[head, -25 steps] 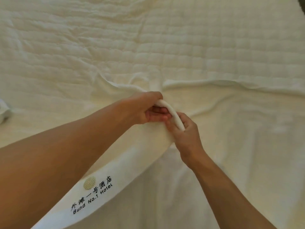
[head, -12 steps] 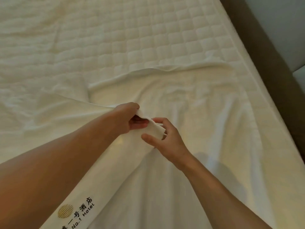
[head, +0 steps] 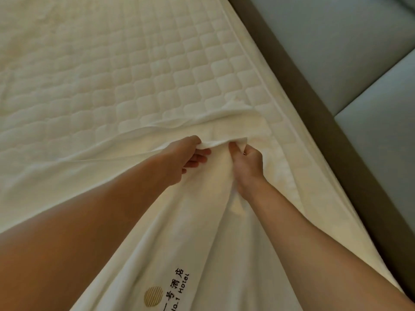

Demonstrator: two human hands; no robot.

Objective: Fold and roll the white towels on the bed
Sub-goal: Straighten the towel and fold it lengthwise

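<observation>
A large white towel (head: 202,243) with a gold emblem and black hotel lettering lies spread over the bed and runs toward me between my arms. My left hand (head: 186,158) grips its far edge, fingers curled under the fabric. Just to the right, my right hand (head: 247,164) pinches the same raised edge. The two hands are close together, lifting a ridge of towel off the bed near its right side. The towel's far left part lies flat.
The quilted white mattress cover (head: 134,63) stretches away to the left and back. The bed's right edge (head: 280,104) runs diagonally, bordered by a dark frame (head: 314,97) and grey-blue padded panels (head: 348,52).
Both hands travelled right along the towel's edge toward the bed's right side, still holding it. The view swung right, bringing the frame and padded panels into sight.
</observation>
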